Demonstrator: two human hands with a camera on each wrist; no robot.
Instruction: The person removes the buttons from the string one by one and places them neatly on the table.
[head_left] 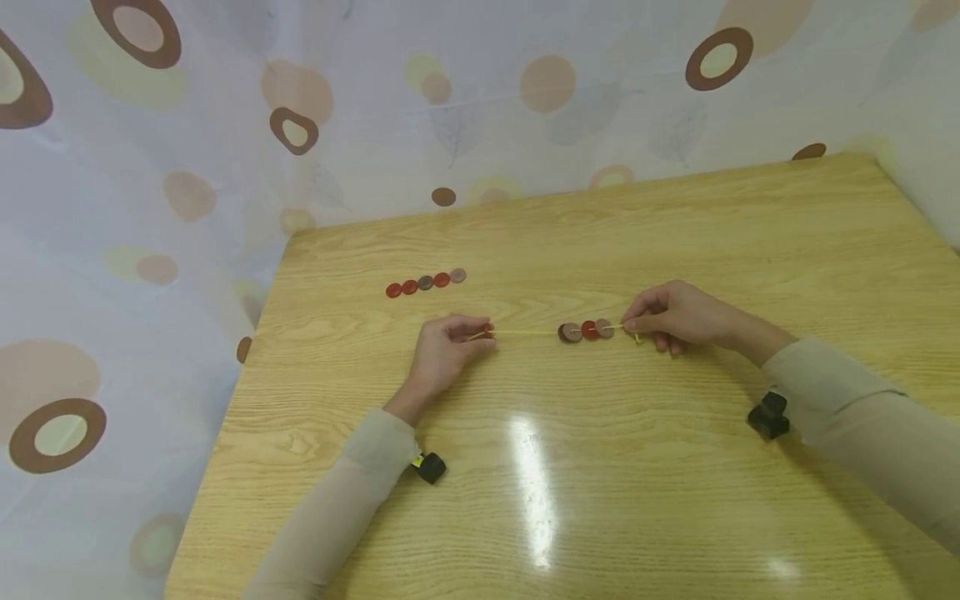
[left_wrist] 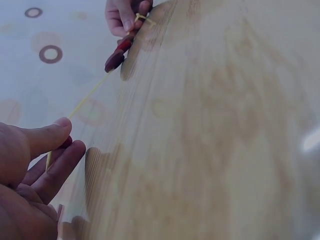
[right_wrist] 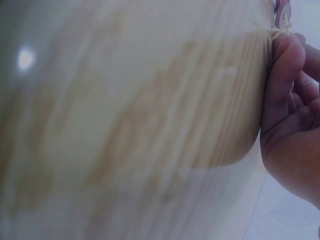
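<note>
A yellow string runs taut between my two hands over the table. With thumb and fingers my left hand pinches a red button, mostly hidden by the fingertips, and the string passes there. My right hand pinches the string near its knotted end, thumb against the index finger. Close to the right fingertips several buttons are threaded on the string: a red one, a pinkish-brown one nearest the hand, and another pinkish-brown one overlapping a dark one.
Beyond my left hand, several loose buttons lie in a straight row on the wooden table: red ones, a grey-brown one and a pinkish one at the right end. A patterned curtain hangs along the far and left edges.
</note>
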